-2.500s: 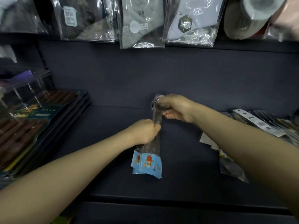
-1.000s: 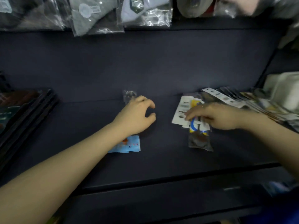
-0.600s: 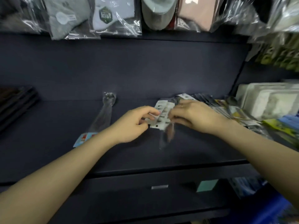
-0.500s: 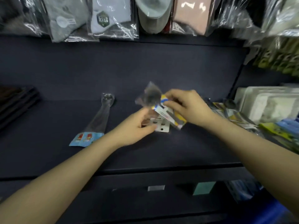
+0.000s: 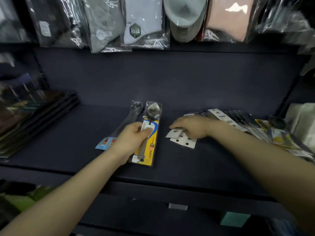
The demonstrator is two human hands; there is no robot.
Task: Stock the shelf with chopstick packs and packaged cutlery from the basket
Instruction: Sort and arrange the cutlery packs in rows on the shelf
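My left hand (image 5: 132, 140) grips a yellow-carded spoon pack (image 5: 150, 133) that lies lengthwise on the dark shelf (image 5: 213, 164), bowl end toward the back wall. Just left of it lies a clear spoon pack with a blue label (image 5: 122, 126), partly hidden by my left hand. My right hand (image 5: 190, 127) rests palm down on white-carded cutlery packs (image 5: 183, 142) to the right; whether its fingers grip them I cannot tell. No basket is visible.
A stack of flat chopstick packs (image 5: 30, 116) sits at the shelf's left end. A pile of mixed cutlery packs (image 5: 255, 126) spreads at the right, with white boxes (image 5: 301, 121) beyond. Bagged socks (image 5: 141, 23) hang above. A lower shelf edge carries price tags (image 5: 178, 206).
The yellow-carded spoon pack went from my right hand in the air to lying on the shelf under my left hand, beside the blue-labelled pack. My right hand moved right onto the white-carded packs.
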